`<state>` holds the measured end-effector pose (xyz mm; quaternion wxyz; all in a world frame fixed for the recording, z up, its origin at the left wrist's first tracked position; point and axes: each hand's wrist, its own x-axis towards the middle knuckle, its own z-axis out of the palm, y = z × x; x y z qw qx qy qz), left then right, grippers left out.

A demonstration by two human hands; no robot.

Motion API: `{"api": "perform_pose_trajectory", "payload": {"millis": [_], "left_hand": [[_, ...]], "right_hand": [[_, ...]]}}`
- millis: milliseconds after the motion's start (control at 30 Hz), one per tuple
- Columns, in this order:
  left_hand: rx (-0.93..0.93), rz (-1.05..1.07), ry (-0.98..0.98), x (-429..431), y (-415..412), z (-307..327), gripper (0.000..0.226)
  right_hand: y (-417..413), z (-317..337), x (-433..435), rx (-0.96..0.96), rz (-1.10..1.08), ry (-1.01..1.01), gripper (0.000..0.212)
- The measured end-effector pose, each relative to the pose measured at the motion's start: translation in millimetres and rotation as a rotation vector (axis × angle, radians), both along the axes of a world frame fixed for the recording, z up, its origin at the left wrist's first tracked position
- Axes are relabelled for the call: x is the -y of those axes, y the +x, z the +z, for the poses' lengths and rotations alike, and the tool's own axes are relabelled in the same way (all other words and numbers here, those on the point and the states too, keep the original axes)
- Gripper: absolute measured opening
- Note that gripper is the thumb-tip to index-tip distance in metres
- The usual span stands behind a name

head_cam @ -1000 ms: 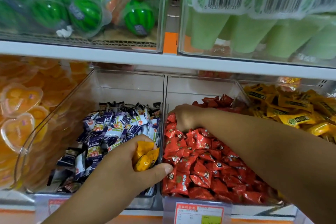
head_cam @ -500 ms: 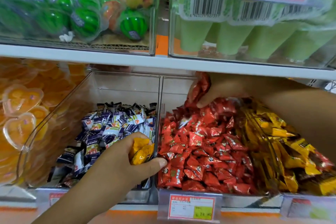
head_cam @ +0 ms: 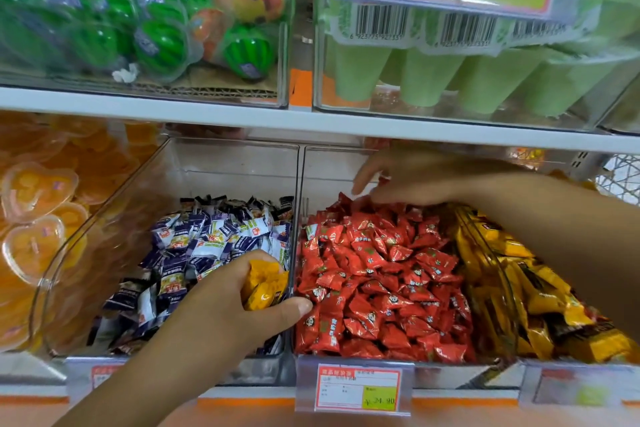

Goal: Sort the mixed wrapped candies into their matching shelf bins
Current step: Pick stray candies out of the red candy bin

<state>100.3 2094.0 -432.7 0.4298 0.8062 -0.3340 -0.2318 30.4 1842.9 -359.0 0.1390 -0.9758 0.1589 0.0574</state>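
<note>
Three clear bins stand side by side on the lower shelf. The left bin holds blue-and-white wrapped candies, the middle bin red wrapped candies, the right bin yellow wrapped candies. My left hand hovers over the front of the blue bin and grips several yellow candies. My right hand reaches across to the back of the red bin, fingers spread and relaxed just above the red pile, holding nothing.
Heart-shaped orange jelly cups fill the bin at far left. The upper shelf carries watermelon and animal-shaped sweets and green cups. Price tags hang along the front edge.
My right hand lifted red candies from the front of the red bin to its back, then let them go and opened. My left hand stayed put with the yellow candies.
</note>
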Motion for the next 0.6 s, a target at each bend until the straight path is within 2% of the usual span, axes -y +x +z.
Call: {"api": "perform_pose_trajectory", "payload": {"millis": [67, 167, 267, 433, 600], "left_hand": [[-0.007, 0.000, 0.008, 0, 0, 1, 0.074], [-0.032, -0.013, 0.008, 0, 1, 1, 0.063], [-0.012, -0.029, -0.012, -1, 1, 0, 0.070], [0.011, -0.061, 0.000, -2, 4, -3, 0.079], [0.006, -0.057, -0.015, -1, 4, -3, 0.083]], "right_hand": [[14, -13, -9, -0.016, 0.032, -0.018, 0.023], [44, -50, -24, -0.183, 0.063, -0.074, 0.038], [54, -73, -21, -0.236, -0.012, -0.029, 0.037], [43, -68, -18, -0.003, -0.034, 0.140, 0.023], [27, -53, -13, 0.217, -0.142, 0.280, 0.021]]}}
